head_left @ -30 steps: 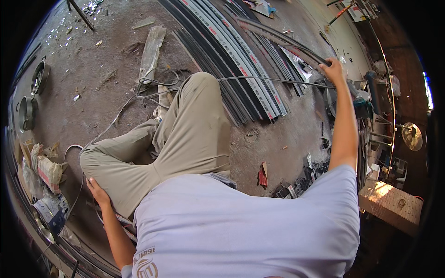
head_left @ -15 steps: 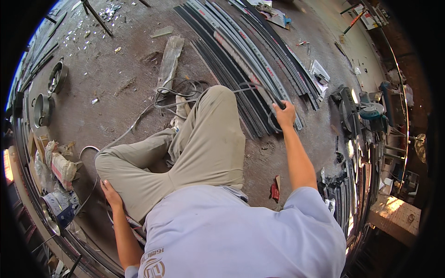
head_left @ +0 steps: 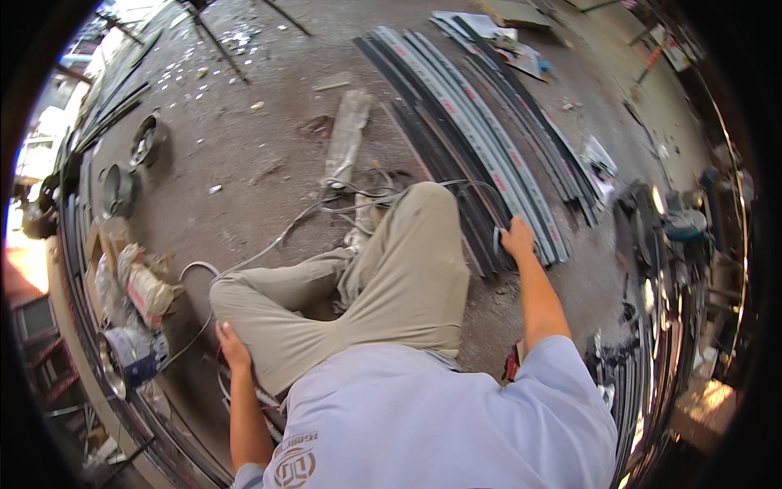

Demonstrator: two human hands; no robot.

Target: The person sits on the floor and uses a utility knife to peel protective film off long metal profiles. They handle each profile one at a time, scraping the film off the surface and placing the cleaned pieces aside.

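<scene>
Dusty brown floor (head_left: 269, 122) is all around the person. What shows from the head camera, and what is done?

Lots of long strips (head_left: 481, 147) lie side by side on the floor, so I think those are laid out. But the grey cord (head_left: 279, 241) lies in loose loops, so that bit is not neat.

Where does the cord go?

It runs over the bent knee (head_left: 436, 208) to the right hand (head_left: 518, 238). Those fingers look curled tight around it, by the near ends of the strips. It is small and blurry, though.

And the left hand (head_left: 234, 346)?

It rests against the side of the other leg (head_left: 269, 301). I cannot tell if it holds anything, as part of it is hidden.

What else is in the room?

Two round metal rings (head_left: 120, 191) sit on the left, with a blue and white tin (head_left: 134, 359) lower down. On the right are a green tool (head_left: 686, 224) and a wooden block (head_left: 707, 411)
</scene>
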